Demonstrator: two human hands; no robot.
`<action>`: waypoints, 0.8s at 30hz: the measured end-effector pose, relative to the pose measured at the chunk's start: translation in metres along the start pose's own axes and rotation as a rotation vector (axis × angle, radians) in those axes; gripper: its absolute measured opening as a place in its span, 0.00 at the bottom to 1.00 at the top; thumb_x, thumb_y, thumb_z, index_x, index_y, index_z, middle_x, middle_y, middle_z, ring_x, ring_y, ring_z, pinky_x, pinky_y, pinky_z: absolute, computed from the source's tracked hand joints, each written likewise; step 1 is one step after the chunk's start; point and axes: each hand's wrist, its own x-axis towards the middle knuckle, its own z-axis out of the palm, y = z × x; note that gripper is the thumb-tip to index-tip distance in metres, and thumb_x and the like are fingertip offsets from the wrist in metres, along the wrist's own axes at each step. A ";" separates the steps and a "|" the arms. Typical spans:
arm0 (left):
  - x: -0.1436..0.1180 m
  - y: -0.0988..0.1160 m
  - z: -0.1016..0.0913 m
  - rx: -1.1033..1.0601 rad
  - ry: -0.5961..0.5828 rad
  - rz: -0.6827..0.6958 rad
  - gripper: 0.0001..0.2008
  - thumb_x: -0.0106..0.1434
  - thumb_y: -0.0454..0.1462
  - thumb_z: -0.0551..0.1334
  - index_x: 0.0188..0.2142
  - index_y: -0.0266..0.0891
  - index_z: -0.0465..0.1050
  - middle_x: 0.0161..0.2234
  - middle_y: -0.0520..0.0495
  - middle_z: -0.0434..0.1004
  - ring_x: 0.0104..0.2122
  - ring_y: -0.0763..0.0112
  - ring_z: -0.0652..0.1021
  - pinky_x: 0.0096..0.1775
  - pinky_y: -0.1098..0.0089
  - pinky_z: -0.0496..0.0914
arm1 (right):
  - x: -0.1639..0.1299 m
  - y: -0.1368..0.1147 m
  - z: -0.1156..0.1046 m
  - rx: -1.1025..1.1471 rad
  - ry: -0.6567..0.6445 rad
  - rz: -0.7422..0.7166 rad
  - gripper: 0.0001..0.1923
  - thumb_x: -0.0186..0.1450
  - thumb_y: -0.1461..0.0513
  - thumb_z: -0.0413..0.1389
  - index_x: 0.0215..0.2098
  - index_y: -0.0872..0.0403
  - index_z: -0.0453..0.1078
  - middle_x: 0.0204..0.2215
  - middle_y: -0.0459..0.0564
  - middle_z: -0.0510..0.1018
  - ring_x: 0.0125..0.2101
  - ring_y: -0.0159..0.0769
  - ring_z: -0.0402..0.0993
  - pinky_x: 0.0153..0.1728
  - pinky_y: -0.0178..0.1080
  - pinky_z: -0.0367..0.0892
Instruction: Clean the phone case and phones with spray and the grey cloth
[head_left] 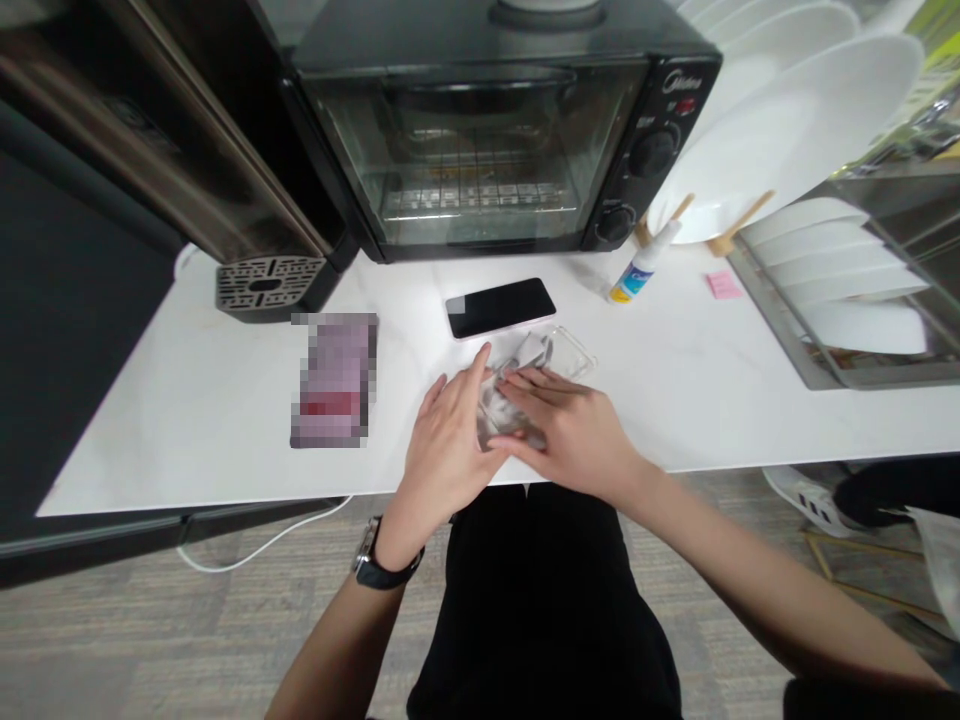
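Observation:
A clear phone case [568,358] lies on the white table [225,400], partly under my hands. My left hand [448,440] holds its left edge, fingers resting along it. My right hand [571,425] lies flat over the case and presses a small greyish cloth or wipe [506,405] onto it. A black phone [500,306] lies face up just beyond the case, apart from both hands.
A black toaster oven [495,130] stands at the back, a dark machine with a drip grille [262,282] to its left. A small white bottle [643,266], a pink note [723,284], white plates [787,130], a dish rack [855,300] sit right. A blurred packet [335,378] lies left.

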 end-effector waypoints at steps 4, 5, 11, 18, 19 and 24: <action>0.001 0.000 0.000 0.007 -0.007 -0.001 0.53 0.70 0.41 0.70 0.82 0.47 0.37 0.68 0.38 0.77 0.68 0.49 0.76 0.73 0.46 0.65 | -0.015 -0.008 -0.008 0.116 -0.068 -0.071 0.24 0.77 0.47 0.60 0.62 0.51 0.80 0.61 0.56 0.85 0.62 0.52 0.83 0.68 0.56 0.75; 0.001 0.001 0.000 0.005 -0.003 -0.004 0.53 0.70 0.41 0.70 0.82 0.47 0.37 0.68 0.38 0.77 0.68 0.49 0.76 0.74 0.46 0.64 | -0.019 -0.005 -0.013 0.110 -0.065 -0.056 0.21 0.78 0.48 0.59 0.61 0.50 0.81 0.59 0.55 0.86 0.61 0.51 0.83 0.68 0.56 0.75; 0.000 0.002 0.003 -0.004 -0.014 -0.030 0.50 0.72 0.44 0.69 0.81 0.45 0.39 0.69 0.42 0.75 0.71 0.54 0.73 0.78 0.49 0.55 | -0.029 0.031 -0.034 -0.101 0.040 0.079 0.18 0.80 0.54 0.57 0.56 0.54 0.84 0.54 0.58 0.89 0.56 0.53 0.87 0.62 0.57 0.80; -0.001 0.001 0.002 0.010 -0.018 -0.022 0.49 0.72 0.43 0.68 0.81 0.47 0.41 0.71 0.44 0.75 0.71 0.55 0.74 0.78 0.48 0.56 | -0.006 0.039 -0.018 -0.154 0.102 0.104 0.25 0.79 0.48 0.57 0.62 0.58 0.79 0.60 0.62 0.85 0.61 0.54 0.83 0.63 0.54 0.79; -0.001 0.001 0.001 0.014 -0.017 -0.019 0.49 0.72 0.43 0.68 0.81 0.47 0.41 0.71 0.44 0.74 0.71 0.54 0.74 0.78 0.48 0.57 | -0.001 0.035 -0.014 -0.132 0.098 0.096 0.27 0.78 0.47 0.58 0.62 0.60 0.79 0.61 0.65 0.84 0.62 0.55 0.82 0.64 0.54 0.79; 0.000 0.004 -0.005 0.032 -0.039 -0.006 0.49 0.72 0.42 0.67 0.81 0.47 0.36 0.72 0.42 0.73 0.71 0.52 0.74 0.77 0.45 0.61 | 0.002 0.008 -0.004 -0.017 0.010 0.012 0.30 0.76 0.46 0.61 0.64 0.60 0.77 0.63 0.68 0.82 0.62 0.57 0.82 0.66 0.56 0.76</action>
